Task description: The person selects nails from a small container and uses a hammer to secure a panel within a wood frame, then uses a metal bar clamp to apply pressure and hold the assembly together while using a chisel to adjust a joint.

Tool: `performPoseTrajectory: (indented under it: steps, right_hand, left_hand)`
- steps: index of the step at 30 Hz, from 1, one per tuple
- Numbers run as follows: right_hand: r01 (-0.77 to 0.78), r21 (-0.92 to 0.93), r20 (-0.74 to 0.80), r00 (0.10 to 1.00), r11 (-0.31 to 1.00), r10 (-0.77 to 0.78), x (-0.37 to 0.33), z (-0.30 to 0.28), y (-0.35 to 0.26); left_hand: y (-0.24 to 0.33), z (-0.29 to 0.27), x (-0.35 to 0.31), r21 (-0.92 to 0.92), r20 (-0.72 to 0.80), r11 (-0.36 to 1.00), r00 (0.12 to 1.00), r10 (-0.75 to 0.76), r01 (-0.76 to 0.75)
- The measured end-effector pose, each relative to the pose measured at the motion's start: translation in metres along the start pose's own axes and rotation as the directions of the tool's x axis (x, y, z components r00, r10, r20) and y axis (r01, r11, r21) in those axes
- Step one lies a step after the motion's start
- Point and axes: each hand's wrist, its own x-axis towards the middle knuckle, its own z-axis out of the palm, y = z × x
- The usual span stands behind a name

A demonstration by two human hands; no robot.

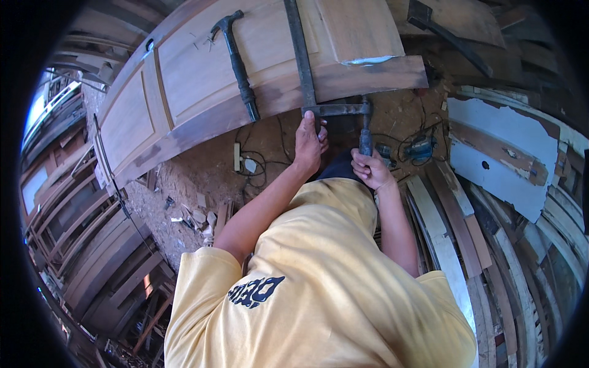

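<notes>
A dark metal bar clamp (302,61) lies across a wooden panelled door (211,52). Its sliding arm juts right past the door's near edge. My left hand (311,142) is closed around the lower end of the clamp's bar, thumb on top. Lower and to the right, my right hand (372,170) grips the end of the clamp's screw handle (365,143). Left of the clamp, a claw hammer (238,70) rests on the door, its grip hanging slightly over the near edge. A few nails (208,43) lie by its head.
Another dark tool with a long handle (457,43) lies at the upper right. A blue power tool (421,148) and black cables (261,165) are on the dirt floor. Stacked boards (485,245) fill the right side, near a white panel (500,141). Curved wooden pieces (86,227) crowd the left.
</notes>
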Motion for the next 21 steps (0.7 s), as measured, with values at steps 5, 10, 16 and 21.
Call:
performPoseTrajectory:
  steps: [5, 10, 16, 21]
  right_hand:
    - [-0.076, -0.561, -0.481, 0.840, 0.824, -0.250, -0.003, 0.029, 0.011]
    - [-0.263, -0.919, -0.395, 0.617, 0.294, -0.681, 0.013, 0.049, 0.011]
    - [0.055, -0.773, -0.316, 0.831, 0.633, -0.458, 0.014, 0.012, 0.011]
    - [0.040, -0.094, 0.028, 0.999, 0.995, -0.038, 0.012, -0.011, -0.001]
  left_hand:
    - [0.006, 0.001, -0.002, 0.014, 0.038, 0.999, 0.998, -0.050, 0.050]
    - [0.005, -0.009, -0.002, 0.172, -0.015, 0.985, 1.000, -0.010, 0.012]
    - [0.010, -0.009, -0.012, 0.190, 0.046, 0.981, 0.998, -0.035, 0.025]
    - [0.006, -0.007, -0.008, 0.186, 0.069, 0.982, 0.998, 0.004, -0.017]
